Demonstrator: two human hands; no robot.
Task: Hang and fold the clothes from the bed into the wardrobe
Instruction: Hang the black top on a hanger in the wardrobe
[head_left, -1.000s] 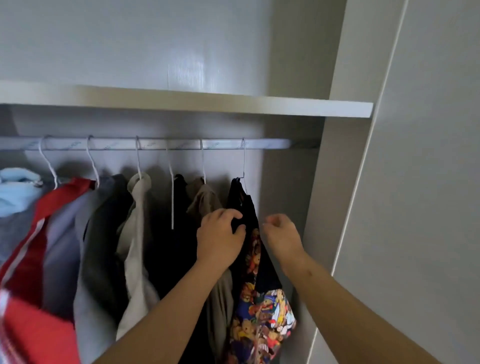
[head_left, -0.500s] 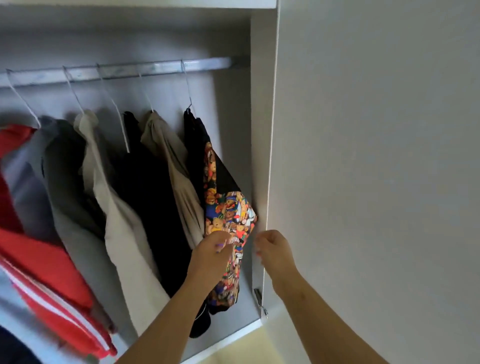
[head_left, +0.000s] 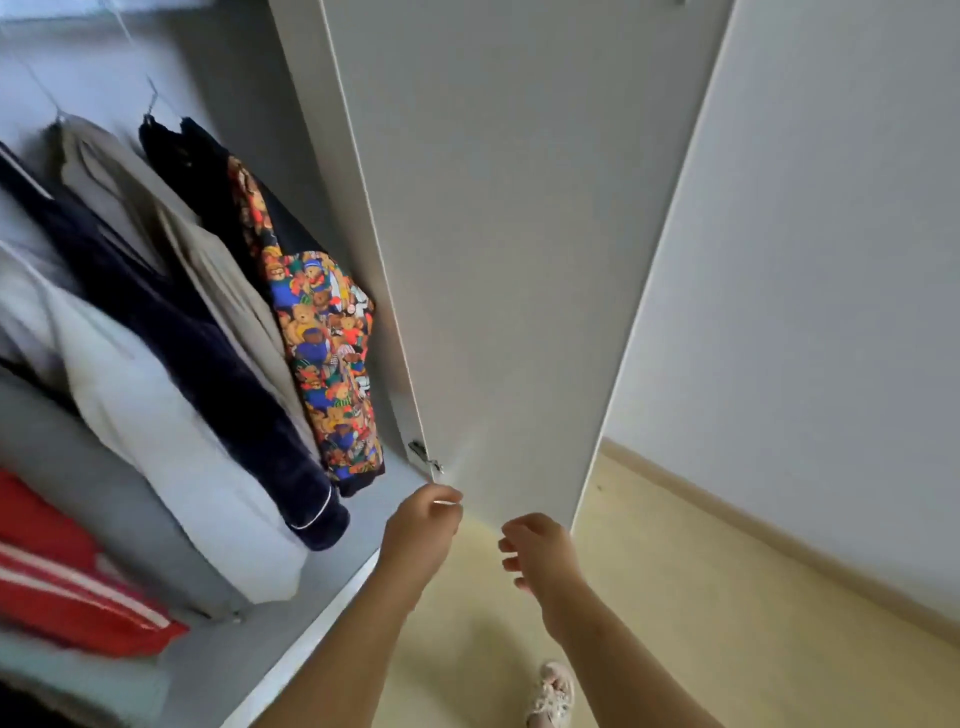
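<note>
– where were your hands at that moment?
– both low, in front of the bottom edge of the wardrobe (head_left: 311, 623). my left hand (head_left: 423, 525) was loosely curled with nothing in it. my right hand (head_left: 540, 553), just beside it, was slack and empty too, fingers half bent.
– and the clothes?
– the bear-print shirt (head_left: 322, 353) hung up and to the left of my left hand, apart from it, its length running down towards that hand. the navy garment (head_left: 182, 338) and the beige garment (head_left: 208, 244) hung further left. the open door (head_left: 519, 260) stood just above both hands.
– which hand was nearer the shirt?
– the left, clearly. but the shirt looked properly hung, so i judged the next piece had to come from the bed, which was nowhere in view.
</note>
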